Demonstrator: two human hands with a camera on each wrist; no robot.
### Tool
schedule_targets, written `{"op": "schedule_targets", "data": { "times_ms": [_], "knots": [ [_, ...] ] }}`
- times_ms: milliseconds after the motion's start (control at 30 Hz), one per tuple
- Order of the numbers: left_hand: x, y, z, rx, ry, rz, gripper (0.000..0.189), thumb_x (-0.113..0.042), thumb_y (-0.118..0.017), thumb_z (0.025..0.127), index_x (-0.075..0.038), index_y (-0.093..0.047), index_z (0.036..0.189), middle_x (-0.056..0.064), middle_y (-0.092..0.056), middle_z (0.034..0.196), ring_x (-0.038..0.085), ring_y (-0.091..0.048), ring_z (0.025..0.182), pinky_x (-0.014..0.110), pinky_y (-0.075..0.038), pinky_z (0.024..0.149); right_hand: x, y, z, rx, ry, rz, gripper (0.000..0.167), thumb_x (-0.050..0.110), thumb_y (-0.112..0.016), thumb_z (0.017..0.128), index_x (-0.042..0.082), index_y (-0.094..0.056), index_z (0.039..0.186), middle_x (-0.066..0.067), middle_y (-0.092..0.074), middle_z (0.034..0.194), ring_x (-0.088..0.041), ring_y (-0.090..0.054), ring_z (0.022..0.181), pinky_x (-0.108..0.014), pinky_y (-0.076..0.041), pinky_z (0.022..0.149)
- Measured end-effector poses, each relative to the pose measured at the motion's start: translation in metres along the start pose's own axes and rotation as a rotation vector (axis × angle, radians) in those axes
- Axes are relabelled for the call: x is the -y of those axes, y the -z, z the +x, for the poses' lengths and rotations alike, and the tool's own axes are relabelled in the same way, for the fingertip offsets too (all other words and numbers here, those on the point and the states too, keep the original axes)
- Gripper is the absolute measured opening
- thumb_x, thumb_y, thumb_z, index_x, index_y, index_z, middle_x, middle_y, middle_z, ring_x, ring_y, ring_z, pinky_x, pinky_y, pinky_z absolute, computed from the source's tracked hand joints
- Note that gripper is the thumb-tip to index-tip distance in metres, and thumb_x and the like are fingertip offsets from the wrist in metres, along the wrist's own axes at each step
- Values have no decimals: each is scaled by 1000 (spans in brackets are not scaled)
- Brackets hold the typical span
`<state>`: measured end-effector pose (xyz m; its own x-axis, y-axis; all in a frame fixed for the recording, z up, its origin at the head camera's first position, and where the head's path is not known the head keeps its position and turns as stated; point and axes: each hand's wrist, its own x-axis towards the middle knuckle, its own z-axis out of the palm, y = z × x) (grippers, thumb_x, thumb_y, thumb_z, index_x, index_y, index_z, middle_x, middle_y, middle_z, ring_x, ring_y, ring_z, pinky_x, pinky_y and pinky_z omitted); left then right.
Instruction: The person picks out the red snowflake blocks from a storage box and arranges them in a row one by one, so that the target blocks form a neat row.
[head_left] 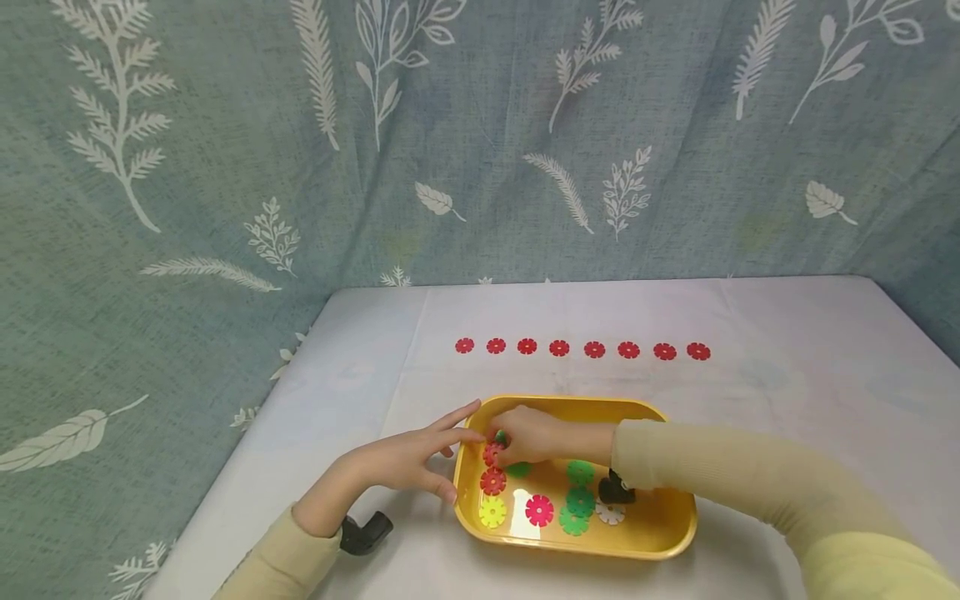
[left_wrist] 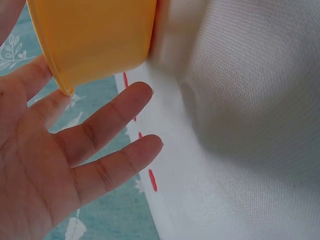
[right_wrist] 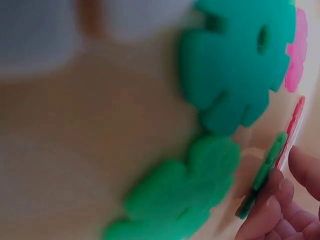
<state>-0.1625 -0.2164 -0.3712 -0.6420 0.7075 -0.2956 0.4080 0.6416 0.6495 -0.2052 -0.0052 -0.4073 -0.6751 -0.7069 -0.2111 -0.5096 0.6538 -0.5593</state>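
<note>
My left hand is spread at the left end of a yellow tray, with fingertips right at the rim. In the left wrist view, two fingers of that hand stand straight, apart from the tray wall. The right hand reaches down inside the tray's left end, its fingers bent over notched plastic discs. Between thumb and fingers a green disc shows, with a red disc beside the thumb. In the right wrist view, the fingers overlap a green disc; I cannot tell whether they pinch one.
Farther back, several red discs lie in a row across the white table. In the tray are a yellow disc, a pink disc, a white disc and several green discs. A patterned curtain hangs behind the table.
</note>
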Motion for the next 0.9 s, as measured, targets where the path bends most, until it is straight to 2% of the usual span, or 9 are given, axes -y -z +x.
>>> {"op": "schedule_targets", "data": {
  "times_ms": [267, 500, 667, 900],
  "knots": [
    [0, 0, 1, 2, -9, -7, 73, -40, -69, 73, -18, -41, 136, 0, 1, 155, 22, -51, 110, 33, -45, 93, 7, -2, -1, 7, -44, -72, 27, 25, -75, 75, 18, -63, 98, 10, -56, 76, -7, -49, 67, -15, -44, 56],
    [1, -1, 1, -3, 1, -13, 72, -36, -71, 73, -19, -41, 136, 1, 0, 155, 23, -51, 109, 34, -45, 93, 7, 0, -6, 18, 14, -44, 24, 21, -75, 76, 19, -58, 92, 11, -54, 73, -6, -49, 64, -14, -45, 53],
    [0, -1, 0, -9, -7, -14, 72, -35, -71, 74, -20, -41, 137, 1, 0, 155, 22, -49, 113, 33, -45, 94, 4, 3, -7, 40, 56, 35, 17, 15, -73, 78, 17, -58, 87, 9, -55, 72, -7, -48, 59, -15, -45, 52],
    [0, 0, -1, -9, 13, -15, 73, -35, -72, 73, -14, -42, 135, 0, 0, 155, 20, -49, 115, 32, -44, 94, 3, 11, -9, 92, -29, 181, 15, 3, -68, 80, 15, -64, 87, 4, -57, 73, -11, -46, 47, -18, -44, 46]
  ]
}}
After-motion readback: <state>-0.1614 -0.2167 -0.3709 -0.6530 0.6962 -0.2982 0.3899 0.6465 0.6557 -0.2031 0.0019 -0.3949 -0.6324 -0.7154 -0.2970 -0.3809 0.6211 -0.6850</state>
